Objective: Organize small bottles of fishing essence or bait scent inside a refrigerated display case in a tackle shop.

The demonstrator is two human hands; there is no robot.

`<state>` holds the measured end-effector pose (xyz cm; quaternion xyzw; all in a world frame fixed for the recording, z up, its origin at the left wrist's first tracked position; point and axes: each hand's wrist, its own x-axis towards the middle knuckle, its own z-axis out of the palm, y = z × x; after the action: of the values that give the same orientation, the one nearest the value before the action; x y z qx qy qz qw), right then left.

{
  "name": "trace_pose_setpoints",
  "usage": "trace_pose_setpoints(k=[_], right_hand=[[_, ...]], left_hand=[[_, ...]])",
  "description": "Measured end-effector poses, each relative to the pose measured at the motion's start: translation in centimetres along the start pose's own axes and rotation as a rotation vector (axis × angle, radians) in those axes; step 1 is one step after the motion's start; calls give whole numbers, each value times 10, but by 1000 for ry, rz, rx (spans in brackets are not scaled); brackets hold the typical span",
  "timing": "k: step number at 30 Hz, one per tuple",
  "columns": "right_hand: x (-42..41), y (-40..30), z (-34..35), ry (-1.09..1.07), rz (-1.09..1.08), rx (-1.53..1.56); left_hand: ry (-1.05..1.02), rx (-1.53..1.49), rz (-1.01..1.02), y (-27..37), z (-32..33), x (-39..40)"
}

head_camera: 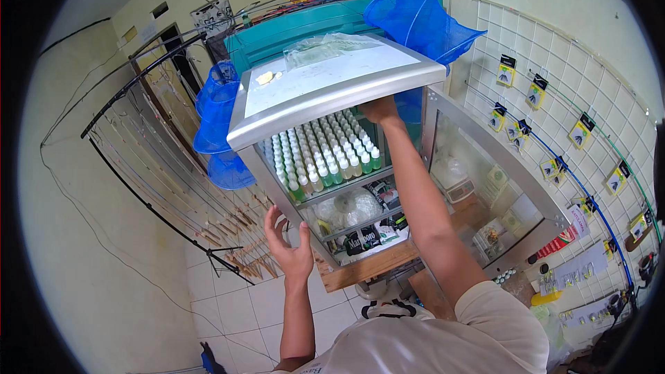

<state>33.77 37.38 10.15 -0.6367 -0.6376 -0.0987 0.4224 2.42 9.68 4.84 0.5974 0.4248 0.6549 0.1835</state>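
An aluminium-framed glass cabinet [337, 94] stands before me, its framed glass door [488, 187] swung out to the right. On the upper shelf, small white-capped dropper bottles [322, 158] stand in rows, several holding green liquid. My right hand [379, 110] reaches inside at the upper right, beside the back rows. Its fingers are mostly hidden, so whether it holds anything is unclear. My left hand [290, 249] is raised with fingers apart at the left front post [278, 192]; contact with the post is uncertain. Clear plastic packing [349, 208] and black packets [361, 241] occupy the lower shelves.
Plastic bags [322, 51] lie on the cabinet top. Blue mesh nets [415, 23] hang behind and to the left. A white wire grid [561, 83] with packaged items lines the right wall. Fishing rods [182, 197] stand on a black rack [140, 176] at left.
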Motion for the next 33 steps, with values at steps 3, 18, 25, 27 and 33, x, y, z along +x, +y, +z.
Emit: trace_pose_setpoints(k=[3, 18, 25, 27, 33], right_hand=[[0, -2, 13, 5, -167, -193], [-8, -15, 5, -143, -113, -57], [-15, -21, 9, -68, -155, -141], [-13, -17, 9, -75, -145, -110], [-21, -34, -13, -116, -47, -32]], left_hand=[[34, -25, 10, -4, -4, 1], [-2, -14, -39, -11, -11, 4], [-13, -2, -17, -8, -14, 5], [-27, -7, -24, -6, -13, 5], [-28, -17, -21, -8, -20, 2]])
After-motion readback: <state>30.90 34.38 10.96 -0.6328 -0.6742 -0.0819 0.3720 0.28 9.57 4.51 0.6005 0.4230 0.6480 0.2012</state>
